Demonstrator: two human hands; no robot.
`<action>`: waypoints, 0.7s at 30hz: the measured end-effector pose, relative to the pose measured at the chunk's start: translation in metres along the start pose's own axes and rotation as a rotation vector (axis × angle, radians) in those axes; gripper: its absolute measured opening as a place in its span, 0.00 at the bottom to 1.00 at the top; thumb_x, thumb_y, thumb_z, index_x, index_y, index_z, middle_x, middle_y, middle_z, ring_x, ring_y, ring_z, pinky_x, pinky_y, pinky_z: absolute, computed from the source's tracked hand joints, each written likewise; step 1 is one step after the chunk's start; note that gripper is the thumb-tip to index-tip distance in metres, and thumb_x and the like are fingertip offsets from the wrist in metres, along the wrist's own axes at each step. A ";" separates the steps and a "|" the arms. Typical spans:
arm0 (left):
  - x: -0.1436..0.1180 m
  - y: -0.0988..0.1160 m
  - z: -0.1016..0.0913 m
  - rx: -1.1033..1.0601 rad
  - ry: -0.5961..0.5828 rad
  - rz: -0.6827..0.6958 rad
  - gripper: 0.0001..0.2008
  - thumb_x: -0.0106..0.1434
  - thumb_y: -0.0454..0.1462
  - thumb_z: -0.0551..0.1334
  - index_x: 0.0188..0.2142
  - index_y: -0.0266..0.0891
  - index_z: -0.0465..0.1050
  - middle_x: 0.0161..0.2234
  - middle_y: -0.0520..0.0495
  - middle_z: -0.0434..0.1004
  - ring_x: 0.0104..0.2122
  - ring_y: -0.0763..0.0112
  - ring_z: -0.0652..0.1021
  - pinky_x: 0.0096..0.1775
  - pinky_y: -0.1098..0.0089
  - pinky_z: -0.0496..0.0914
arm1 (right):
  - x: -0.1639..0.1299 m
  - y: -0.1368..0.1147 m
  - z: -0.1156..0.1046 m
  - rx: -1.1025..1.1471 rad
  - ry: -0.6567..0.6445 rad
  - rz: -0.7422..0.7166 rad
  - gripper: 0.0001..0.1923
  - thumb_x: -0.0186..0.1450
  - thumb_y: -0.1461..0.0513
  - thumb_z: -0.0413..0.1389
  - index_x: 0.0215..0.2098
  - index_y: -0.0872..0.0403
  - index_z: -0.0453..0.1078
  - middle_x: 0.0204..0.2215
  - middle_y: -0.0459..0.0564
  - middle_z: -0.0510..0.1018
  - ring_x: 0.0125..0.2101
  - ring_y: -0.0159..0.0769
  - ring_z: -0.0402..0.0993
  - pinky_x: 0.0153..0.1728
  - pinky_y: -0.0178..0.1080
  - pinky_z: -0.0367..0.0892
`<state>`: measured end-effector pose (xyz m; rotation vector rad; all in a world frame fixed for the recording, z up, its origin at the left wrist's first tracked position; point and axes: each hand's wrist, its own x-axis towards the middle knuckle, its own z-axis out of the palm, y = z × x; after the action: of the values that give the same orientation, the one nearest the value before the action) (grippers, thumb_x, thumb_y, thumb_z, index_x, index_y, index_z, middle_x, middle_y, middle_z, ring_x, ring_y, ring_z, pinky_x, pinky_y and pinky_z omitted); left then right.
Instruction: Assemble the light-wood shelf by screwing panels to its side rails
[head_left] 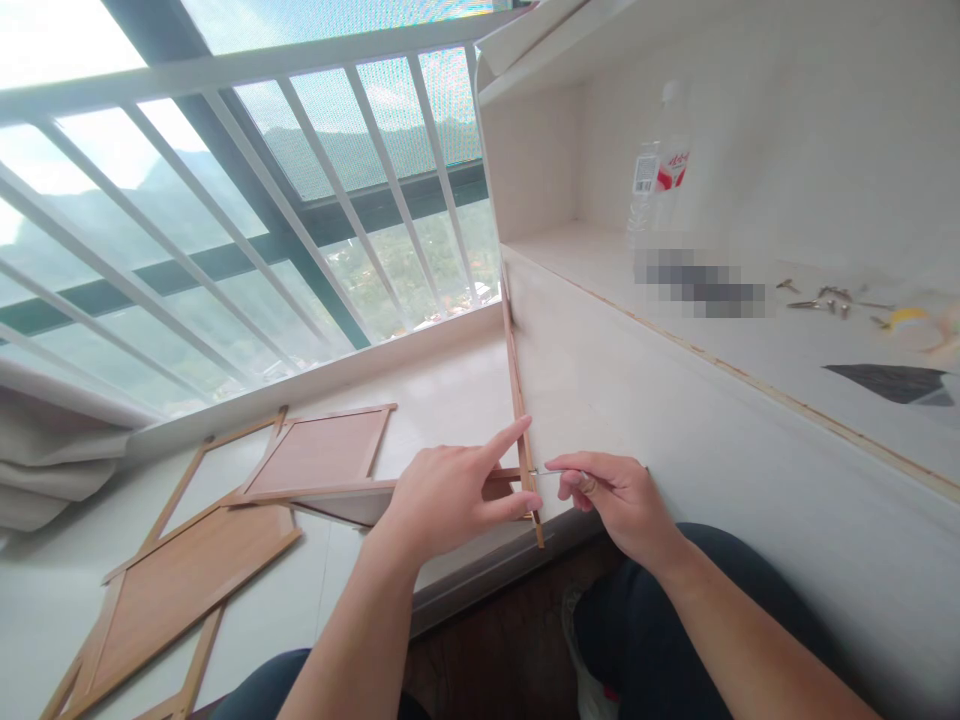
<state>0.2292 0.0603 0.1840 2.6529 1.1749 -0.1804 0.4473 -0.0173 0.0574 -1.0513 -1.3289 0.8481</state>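
Open sill left; cabinet wall [675, 420] blocking right, seemingly.

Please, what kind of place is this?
Probably a room in a high flat, where furniture is being put together. A barred window looks over hills, a pale cabinet lies on its side, loose wooden panels lie on the floor, and screws lie on the cabinet.

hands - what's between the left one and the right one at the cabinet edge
In the head view, a thin wooden strip along the white cabinet corner stands between the left hand and right hand, with a small metal screw pinched in the right fingers.
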 end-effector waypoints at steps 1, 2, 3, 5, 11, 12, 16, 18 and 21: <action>0.000 0.000 0.000 -0.001 -0.002 0.000 0.44 0.69 0.68 0.54 0.78 0.64 0.45 0.49 0.52 0.88 0.49 0.49 0.86 0.45 0.59 0.73 | 0.000 0.000 0.000 0.004 0.010 -0.008 0.15 0.76 0.53 0.59 0.49 0.49 0.85 0.28 0.46 0.82 0.25 0.28 0.71 0.29 0.32 0.70; 0.000 0.000 0.000 -0.002 -0.002 0.001 0.44 0.69 0.68 0.54 0.78 0.64 0.45 0.49 0.52 0.88 0.50 0.49 0.86 0.45 0.59 0.73 | 0.000 0.000 -0.001 0.007 0.020 -0.013 0.14 0.76 0.53 0.59 0.49 0.49 0.85 0.27 0.46 0.82 0.24 0.28 0.71 0.29 0.32 0.70; 0.000 -0.001 0.001 -0.004 0.000 0.003 0.44 0.68 0.68 0.54 0.78 0.64 0.45 0.49 0.52 0.88 0.50 0.48 0.86 0.45 0.59 0.73 | 0.000 0.000 -0.001 0.009 0.032 -0.015 0.15 0.76 0.53 0.59 0.49 0.49 0.85 0.27 0.46 0.81 0.24 0.28 0.70 0.28 0.33 0.71; -0.001 -0.001 0.001 -0.007 0.003 0.009 0.44 0.69 0.68 0.53 0.78 0.64 0.45 0.49 0.52 0.89 0.50 0.48 0.86 0.45 0.59 0.73 | 0.000 -0.001 -0.002 0.010 0.059 -0.010 0.15 0.76 0.52 0.59 0.48 0.50 0.85 0.27 0.46 0.81 0.24 0.29 0.70 0.28 0.33 0.71; 0.000 0.000 0.000 -0.001 0.000 0.005 0.44 0.69 0.68 0.54 0.78 0.64 0.45 0.49 0.51 0.89 0.49 0.49 0.86 0.45 0.60 0.73 | 0.002 -0.006 -0.001 -0.021 0.067 0.019 0.17 0.75 0.51 0.59 0.47 0.51 0.86 0.26 0.47 0.80 0.23 0.30 0.69 0.28 0.34 0.71; 0.000 0.000 0.000 -0.002 -0.001 0.004 0.44 0.69 0.68 0.54 0.78 0.64 0.45 0.49 0.51 0.89 0.49 0.49 0.86 0.45 0.60 0.73 | 0.002 -0.006 -0.001 -0.030 0.051 0.018 0.17 0.75 0.50 0.59 0.47 0.51 0.86 0.26 0.47 0.80 0.23 0.30 0.69 0.28 0.34 0.71; -0.001 0.000 -0.001 -0.005 -0.001 0.002 0.43 0.69 0.67 0.54 0.78 0.64 0.46 0.49 0.51 0.89 0.49 0.50 0.86 0.45 0.61 0.73 | 0.001 -0.006 0.000 -0.039 0.018 0.010 0.18 0.76 0.50 0.58 0.47 0.51 0.86 0.26 0.47 0.81 0.24 0.30 0.70 0.28 0.34 0.71; -0.001 0.001 -0.001 -0.002 -0.004 0.001 0.43 0.69 0.67 0.54 0.78 0.64 0.46 0.49 0.51 0.89 0.49 0.50 0.86 0.45 0.61 0.73 | 0.001 -0.006 0.000 -0.028 0.033 0.018 0.17 0.75 0.50 0.59 0.47 0.51 0.86 0.26 0.47 0.81 0.24 0.30 0.70 0.28 0.34 0.71; -0.001 0.001 -0.001 -0.001 -0.004 -0.001 0.44 0.69 0.68 0.54 0.78 0.64 0.46 0.49 0.51 0.89 0.49 0.50 0.86 0.44 0.62 0.73 | 0.001 -0.004 -0.002 -0.014 0.067 0.024 0.17 0.75 0.50 0.59 0.46 0.51 0.86 0.26 0.47 0.80 0.23 0.30 0.70 0.28 0.35 0.71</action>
<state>0.2293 0.0594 0.1857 2.6494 1.1745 -0.1854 0.4485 -0.0177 0.0619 -1.0993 -1.2697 0.8153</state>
